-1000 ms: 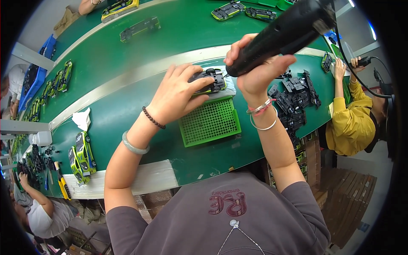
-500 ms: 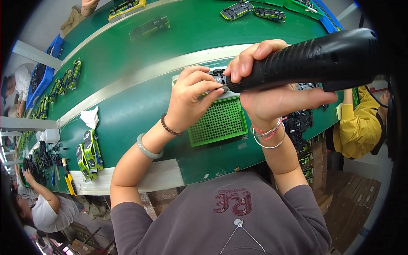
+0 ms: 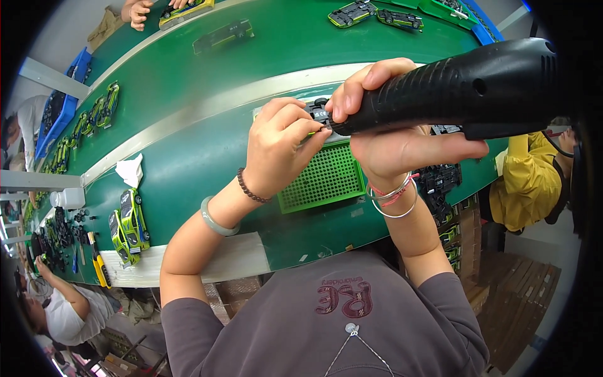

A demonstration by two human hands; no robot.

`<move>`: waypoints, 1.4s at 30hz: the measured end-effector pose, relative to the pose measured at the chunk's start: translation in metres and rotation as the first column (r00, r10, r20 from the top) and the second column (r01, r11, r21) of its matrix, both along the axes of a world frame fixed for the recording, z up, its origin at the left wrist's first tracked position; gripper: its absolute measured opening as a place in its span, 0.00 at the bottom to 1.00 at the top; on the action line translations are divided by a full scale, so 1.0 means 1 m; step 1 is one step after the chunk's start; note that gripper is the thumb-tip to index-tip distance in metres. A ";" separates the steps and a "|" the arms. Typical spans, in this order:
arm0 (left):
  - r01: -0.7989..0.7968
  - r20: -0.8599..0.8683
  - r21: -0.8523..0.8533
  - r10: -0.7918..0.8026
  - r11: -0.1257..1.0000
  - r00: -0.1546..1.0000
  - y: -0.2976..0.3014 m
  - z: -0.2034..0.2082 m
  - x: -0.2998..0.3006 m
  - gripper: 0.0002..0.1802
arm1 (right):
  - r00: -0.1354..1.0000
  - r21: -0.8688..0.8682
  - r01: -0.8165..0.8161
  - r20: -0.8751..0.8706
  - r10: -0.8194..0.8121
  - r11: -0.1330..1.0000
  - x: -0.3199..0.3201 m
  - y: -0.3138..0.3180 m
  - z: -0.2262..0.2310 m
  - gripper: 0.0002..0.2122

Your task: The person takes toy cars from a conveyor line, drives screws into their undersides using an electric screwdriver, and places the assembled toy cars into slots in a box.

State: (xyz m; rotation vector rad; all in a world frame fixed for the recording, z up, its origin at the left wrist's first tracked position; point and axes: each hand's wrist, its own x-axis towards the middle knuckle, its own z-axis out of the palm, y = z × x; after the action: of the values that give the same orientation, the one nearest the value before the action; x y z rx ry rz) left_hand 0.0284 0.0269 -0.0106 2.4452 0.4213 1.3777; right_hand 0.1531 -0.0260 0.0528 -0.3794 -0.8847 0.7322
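My right hand (image 3: 377, 151) is wrapped round a thick black electric screwdriver (image 3: 452, 94), its ribbed body slanting up to the right and its nose pointing left. At that nose, the thumb and fingertips of my left hand (image 3: 276, 144) are pinched together; what they hold is too small to make out. Just beyond the fingertips lies an upturned toy car (image 3: 319, 112) with its black underside and a wheel showing, partly hidden by both hands. A green perforated tray (image 3: 320, 182) sits on the bench below my hands.
Two green toy cars (image 3: 129, 223) stand at the left, near a white tissue (image 3: 130, 170) and a yellow-handled cutter (image 3: 99, 264). Black chassis parts (image 3: 440, 182) are heaped beside my right wrist. Across the green belt (image 3: 282, 50), a co-worker's hand (image 3: 137, 12) shows. Co-workers sit on both sides.
The screwdriver and my right hand have shifted slightly left, and the driver has rolled a little. My left hand keeps its pinch. Across the belt, a co-worker's hands have come to a toy car.
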 end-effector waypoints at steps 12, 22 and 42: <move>-0.026 0.020 0.040 0.026 0.999 0.999 0.001 -0.001 -0.001 0.10 | 1.000 0.070 -0.019 0.008 0.018 0.997 0.001 0.001 -0.006 0.54; -0.071 -0.126 0.000 0.070 0.997 0.990 0.003 0.010 -0.001 0.17 | 0.998 0.032 0.035 0.060 -0.037 0.999 0.011 0.009 -0.014 0.52; 0.097 -0.484 -0.043 -0.106 0.994 0.869 0.024 -0.001 -0.014 0.21 | 0.884 -0.307 0.330 0.432 -0.179 0.893 0.037 0.026 -0.031 0.45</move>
State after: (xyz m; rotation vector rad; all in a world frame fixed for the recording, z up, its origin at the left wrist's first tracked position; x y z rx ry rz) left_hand 0.0141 0.0510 -0.0117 2.7413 0.4024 0.6954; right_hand 0.1901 0.0000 0.0221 -0.9976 -1.0456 0.5779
